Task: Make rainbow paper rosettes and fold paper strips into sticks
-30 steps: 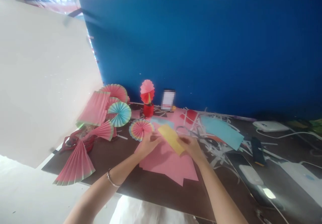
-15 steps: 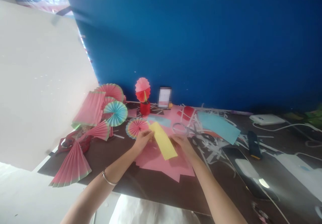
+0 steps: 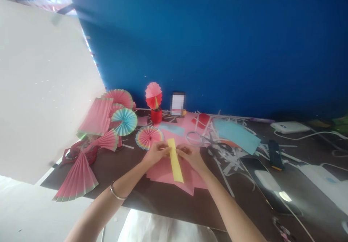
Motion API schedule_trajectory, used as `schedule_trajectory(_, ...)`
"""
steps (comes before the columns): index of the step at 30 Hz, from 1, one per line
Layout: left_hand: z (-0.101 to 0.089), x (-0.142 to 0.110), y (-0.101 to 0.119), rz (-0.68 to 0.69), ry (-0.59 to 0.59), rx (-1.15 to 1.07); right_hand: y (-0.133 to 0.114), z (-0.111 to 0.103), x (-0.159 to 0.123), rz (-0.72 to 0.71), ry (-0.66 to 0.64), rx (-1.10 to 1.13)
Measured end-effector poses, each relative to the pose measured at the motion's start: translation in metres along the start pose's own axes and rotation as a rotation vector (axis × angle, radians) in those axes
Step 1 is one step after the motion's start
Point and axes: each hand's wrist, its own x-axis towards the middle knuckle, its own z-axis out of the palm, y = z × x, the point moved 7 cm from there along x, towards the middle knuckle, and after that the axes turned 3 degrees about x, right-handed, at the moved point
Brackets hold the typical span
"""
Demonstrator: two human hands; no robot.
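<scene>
While the yellow paper (image 3: 176, 165) is pinched at opposite long edges by the left hand (image 3: 156, 154) and right hand (image 3: 192, 156), fingers curled nearly closed, both sides are presumably being controlled evenly. Pink sheets (image 3: 163, 173) are spread underneath, maybe as backing. Scissors (image 3: 226, 147) are set just right of the hands, likely for reach, partly lost among white scraps (image 3: 234, 165). Some fingertips are hidden; whether the paper is folded or tilted cannot be told. Beyond the hands, a small panel (image 3: 177, 103) is pixelated out.

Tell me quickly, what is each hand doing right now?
Left hand: closed, holding the yellow paper strip.
Right hand: closed, holding the same strip.
</scene>
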Motion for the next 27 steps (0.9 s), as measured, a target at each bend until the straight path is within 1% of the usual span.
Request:
schedule_trajectory(6,0.004,-0.004,0.005,0.024,-0.040,0.102,-0.001,0.002,-0.002,-0.020,0.026,0.097)
schedule_trajectory(11,0.012,-0.009,0.012,0.058,-0.122,0.181,-0.001,0.002,-0.002,0.023,0.006,0.156)
schedule_trajectory(16,0.009,-0.010,0.012,0.072,-0.057,0.251,0.005,-0.001,0.000,0.070,0.041,0.193)
schedule_trajectory(18,0.011,-0.011,0.011,0.087,-0.072,0.272,0.009,-0.001,0.001,0.079,0.052,0.194)
schedule_trajectory(22,0.013,-0.013,0.017,0.118,-0.055,0.283,0.009,-0.009,0.002,0.045,0.144,0.117)
schedule_trajectory(24,0.015,-0.016,0.023,0.144,-0.053,0.332,0.008,-0.011,0.002,0.032,0.170,0.074)
schedule_trajectory(27,0.020,-0.020,0.027,0.159,-0.096,0.421,0.006,-0.011,0.000,0.037,0.177,0.070)
